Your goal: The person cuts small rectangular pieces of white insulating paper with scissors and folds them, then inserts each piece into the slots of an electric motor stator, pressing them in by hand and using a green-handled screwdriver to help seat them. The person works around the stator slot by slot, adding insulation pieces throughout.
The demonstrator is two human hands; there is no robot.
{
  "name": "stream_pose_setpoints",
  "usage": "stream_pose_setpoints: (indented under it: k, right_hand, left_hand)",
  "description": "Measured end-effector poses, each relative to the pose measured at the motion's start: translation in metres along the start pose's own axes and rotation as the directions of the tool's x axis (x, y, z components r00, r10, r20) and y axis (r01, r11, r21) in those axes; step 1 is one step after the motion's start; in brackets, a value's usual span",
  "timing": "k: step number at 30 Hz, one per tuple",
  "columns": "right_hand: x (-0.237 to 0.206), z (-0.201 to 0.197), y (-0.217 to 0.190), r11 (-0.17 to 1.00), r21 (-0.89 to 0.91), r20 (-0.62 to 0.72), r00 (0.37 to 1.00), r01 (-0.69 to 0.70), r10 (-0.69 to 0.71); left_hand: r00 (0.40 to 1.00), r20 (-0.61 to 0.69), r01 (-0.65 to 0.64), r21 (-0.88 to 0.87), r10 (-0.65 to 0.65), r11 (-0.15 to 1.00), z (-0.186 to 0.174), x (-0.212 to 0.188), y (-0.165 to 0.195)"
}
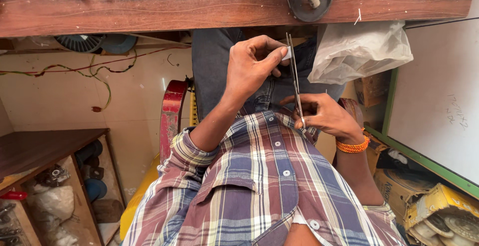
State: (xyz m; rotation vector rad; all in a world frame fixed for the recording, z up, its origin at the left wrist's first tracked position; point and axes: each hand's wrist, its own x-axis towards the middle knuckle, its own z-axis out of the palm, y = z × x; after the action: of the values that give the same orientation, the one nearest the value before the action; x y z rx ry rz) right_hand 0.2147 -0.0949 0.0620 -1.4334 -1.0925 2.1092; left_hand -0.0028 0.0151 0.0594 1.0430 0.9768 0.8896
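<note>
We're pinching a small white strip (286, 53) with our left hand (252, 65), wrist bent, over our lap. Our right hand (324, 115) is gripping the scissors (295, 79), blades pointing up beside the strip.

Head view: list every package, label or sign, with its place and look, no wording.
Yellow cardboard box: lower right, open, crumpled, round metal parts inside.
Brown cardboard carton: beside it, dark print.
White board: right edge, green frame, faint handwriting.
Clear plastic bag: hanging under the wooden bench edge, crinkled.

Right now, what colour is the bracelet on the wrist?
Orange: a beaded bracelet on the right hand, seen from the head view.
</note>
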Motion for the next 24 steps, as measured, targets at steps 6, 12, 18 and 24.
stream_pose_setpoints:
  k: [6, 12, 18, 24]
  right_hand:
    - [-0.001, 0.003, 0.001, 1.000, -0.004, -0.036, 0.999, -0.002, 0.002]
    - [-0.003, 0.002, 0.003, 1.000, -0.008, -0.040, 0.999, 0.007, -0.008]
    - [-0.013, 0.010, 0.001, 0.987, -0.090, -0.194, 0.975, -0.131, 0.111]
    - [-0.008, 0.011, 0.003, 0.999, -0.032, -0.110, 0.993, 0.027, -0.031]
  left_hand:
    - [0.998, -0.021, 0.057, -0.005, -0.057, 0.998, -0.004, 0.002, -0.005]
    - [0.996, 0.009, 0.092, -0.065, -0.092, 0.994, -0.011, 0.005, -0.017]
    - [0.997, 0.011, 0.077, -0.292, -0.077, 0.953, -0.011, 0.003, -0.023]
    - [0.983, 0.105, 0.182, -0.573, -0.148, 0.799, -0.008, -0.012, -0.032]
